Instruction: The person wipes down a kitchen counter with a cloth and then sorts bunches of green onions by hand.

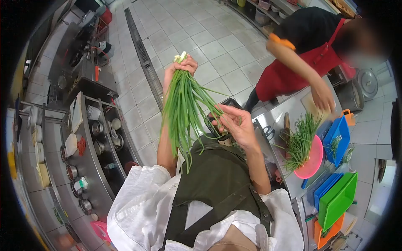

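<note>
My left hand (184,66) is closed around the white root end of a bunch of green onions (184,100), held up in front of me. Its long green leaves hang down past my left forearm, a few of them straying to the right. At the right side of the bunch, my right hand (236,125) has its fingers bent, pinching some of the leaf strands. Behind that hand is a dark bin (228,104), partly hidden by the hand and my apron.
A co-worker in a red apron (289,79) reaches over a cutting board (312,104) on the right counter. More green onions (303,140) lie by a pink basin (312,161), near blue (337,140) and green trays (339,201). Steel shelving (94,142) stands left.
</note>
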Demonstrator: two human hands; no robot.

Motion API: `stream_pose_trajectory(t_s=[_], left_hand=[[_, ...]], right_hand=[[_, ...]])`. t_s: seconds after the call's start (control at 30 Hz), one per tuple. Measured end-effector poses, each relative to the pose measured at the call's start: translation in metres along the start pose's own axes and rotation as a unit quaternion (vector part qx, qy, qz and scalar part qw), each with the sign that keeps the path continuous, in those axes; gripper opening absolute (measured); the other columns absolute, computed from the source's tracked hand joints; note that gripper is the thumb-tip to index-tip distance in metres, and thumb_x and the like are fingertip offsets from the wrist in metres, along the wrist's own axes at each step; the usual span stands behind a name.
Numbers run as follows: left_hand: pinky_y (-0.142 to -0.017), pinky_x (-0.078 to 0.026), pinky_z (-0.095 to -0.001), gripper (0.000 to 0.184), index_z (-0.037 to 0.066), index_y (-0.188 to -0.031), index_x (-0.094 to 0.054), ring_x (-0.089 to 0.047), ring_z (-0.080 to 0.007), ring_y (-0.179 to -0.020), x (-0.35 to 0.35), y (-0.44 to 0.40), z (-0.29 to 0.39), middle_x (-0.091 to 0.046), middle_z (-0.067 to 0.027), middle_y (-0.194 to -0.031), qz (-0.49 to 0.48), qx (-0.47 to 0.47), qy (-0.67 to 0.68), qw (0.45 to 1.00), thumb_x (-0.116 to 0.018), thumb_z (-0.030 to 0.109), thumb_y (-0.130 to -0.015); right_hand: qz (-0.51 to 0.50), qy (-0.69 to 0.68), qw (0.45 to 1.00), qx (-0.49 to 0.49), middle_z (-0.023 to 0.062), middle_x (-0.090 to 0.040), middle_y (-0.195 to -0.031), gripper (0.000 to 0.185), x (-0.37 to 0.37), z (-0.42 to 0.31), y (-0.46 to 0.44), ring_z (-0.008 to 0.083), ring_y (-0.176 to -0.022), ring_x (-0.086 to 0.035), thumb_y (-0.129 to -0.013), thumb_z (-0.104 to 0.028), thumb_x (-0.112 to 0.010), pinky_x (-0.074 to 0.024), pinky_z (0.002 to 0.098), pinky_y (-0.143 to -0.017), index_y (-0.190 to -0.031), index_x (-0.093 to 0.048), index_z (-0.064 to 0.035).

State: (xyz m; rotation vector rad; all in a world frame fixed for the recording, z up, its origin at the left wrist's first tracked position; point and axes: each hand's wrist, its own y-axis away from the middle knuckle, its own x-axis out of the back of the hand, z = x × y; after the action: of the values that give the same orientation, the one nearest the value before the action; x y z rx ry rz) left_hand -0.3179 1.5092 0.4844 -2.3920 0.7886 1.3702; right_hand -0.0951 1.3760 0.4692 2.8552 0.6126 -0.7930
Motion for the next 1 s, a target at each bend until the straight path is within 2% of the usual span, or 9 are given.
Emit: stream_pose_trajectory(t_s=[0.23,0.6,0.67,0.7,0.73,0.8,0.87,0.9,1.0], left_hand=[[-0.068,-0.044,-0.0298,0.048,-0.002,-0.116,-0.042,-0.046,-0.0139,-0.081,0.004,-0.005,-0.01,-0.04,-0.0056,-0.093,-0.057,-0.001,-0.105,0.993,-0.04,-0.013,-0.069],[-0.062,-0.043,-0.0301,0.053,0.004,-0.116,-0.041,-0.044,-0.013,-0.074,-0.002,-0.009,-0.02,-0.038,-0.0037,-0.089,-0.088,0.075,0.002,0.993,-0.038,-0.015,-0.066],[-0.061,-0.043,-0.0303,0.055,0.005,-0.116,-0.041,-0.043,-0.013,-0.073,-0.004,-0.01,-0.022,-0.038,-0.0033,-0.088,-0.093,0.089,0.029,0.991,-0.038,-0.016,-0.065],[-0.059,-0.043,-0.0305,0.056,0.006,-0.115,-0.041,-0.043,-0.0131,-0.072,-0.004,-0.011,-0.022,-0.038,-0.0032,-0.088,-0.112,0.087,0.036,0.989,-0.038,-0.016,-0.064],[-0.058,-0.043,-0.0306,0.057,0.007,-0.115,-0.041,-0.043,-0.0133,-0.072,-0.004,-0.012,-0.022,-0.038,-0.003,-0.087,-0.128,0.086,0.042,0.987,-0.037,-0.017,-0.064],[-0.057,-0.044,-0.0294,0.056,0.008,-0.114,-0.041,-0.044,-0.0131,-0.071,-0.005,-0.014,-0.02,-0.038,-0.0028,-0.087,-0.118,0.098,0.03,0.988,-0.04,-0.017,-0.064],[-0.054,-0.044,-0.0281,0.054,0.008,-0.113,-0.041,-0.044,-0.0127,-0.071,-0.007,-0.013,-0.026,-0.038,-0.0027,-0.087,-0.153,0.085,0.039,0.984,-0.041,-0.017,-0.065],[-0.053,-0.045,-0.0274,0.052,0.008,-0.113,-0.041,-0.044,-0.0125,-0.071,-0.008,-0.013,-0.028,-0.038,-0.0028,-0.088,-0.162,0.081,0.027,0.983,-0.044,-0.017,-0.067],[-0.055,-0.046,-0.0273,0.052,0.007,-0.113,-0.042,-0.045,-0.0121,-0.071,-0.01,-0.011,-0.044,-0.038,-0.0024,-0.085,-0.167,0.086,0.062,0.98,-0.04,-0.014,-0.066]], right_hand=[[0.01,0.044,0.999,0.012,0.0151,-0.066,-0.111,0.035,0.01,0.001,0.014,0.0199,-0.096,-0.066,-0.096,-0.011,-0.056,-0.0526,0.028,-0.075,-0.127,-0.052,0.0035],[0.025,0.062,0.996,0.056,0.0162,-0.065,-0.113,0.038,0.002,-0.031,0.033,0.0216,-0.097,-0.064,-0.091,-0.01,-0.061,-0.0515,0.0319,-0.083,-0.125,-0.052,0.004],[0.044,0.172,0.959,0.223,0.0152,-0.065,-0.111,0.051,-0.006,-0.044,0.036,0.0231,-0.106,-0.059,-0.083,-0.015,-0.069,-0.0481,0.0361,-0.086,-0.127,-0.051,0.0041],[0.114,0.276,0.914,0.275,0.0132,-0.065,-0.109,0.051,-0.016,-0.059,0.04,0.0229,-0.107,-0.054,-0.071,-0.015,-0.074,-0.0443,0.036,-0.085,-0.118,-0.061,-0.0001],[0.122,0.271,0.914,0.276,0.0132,-0.065,-0.109,0.051,-0.024,-0.068,0.046,0.0229,-0.107,-0.054,-0.071,-0.015,-0.074,-0.0443,0.036,-0.085,-0.118,-0.061,-0.0001],[0.053,0.43,0.795,0.424,0.0082,-0.064,-0.107,0.036,-0.036,-0.082,0.057,0.0218,-0.099,-0.053,-0.067,-0.013,-0.076,-0.042,0.0326,-0.081,-0.101,-0.07,-0.0077],[0.033,0.528,0.76,0.377,0.003,-0.063,-0.104,0.021,-0.065,-0.097,0.055,0.0229,-0.092,-0.053,-0.064,-0.015,-0.078,-0.0411,0.0325,-0.076,-0.084,-0.073,-0.0128],[0.018,0.521,0.764,0.38,-0.0004,-0.064,-0.097,0.034,-0.068,-0.092,0.043,0.0234,-0.084,-0.051,-0.062,-0.017,-0.08,-0.0422,0.0328,-0.073,-0.095,-0.072,-0.0127],[0.051,0.587,0.742,0.32,-0.0008,-0.064,-0.096,0.037,-0.073,-0.069,0.022,0.0207,-0.085,-0.052,-0.062,-0.02,-0.081,-0.0391,0.0332,-0.07,-0.097,-0.069,-0.0126]])
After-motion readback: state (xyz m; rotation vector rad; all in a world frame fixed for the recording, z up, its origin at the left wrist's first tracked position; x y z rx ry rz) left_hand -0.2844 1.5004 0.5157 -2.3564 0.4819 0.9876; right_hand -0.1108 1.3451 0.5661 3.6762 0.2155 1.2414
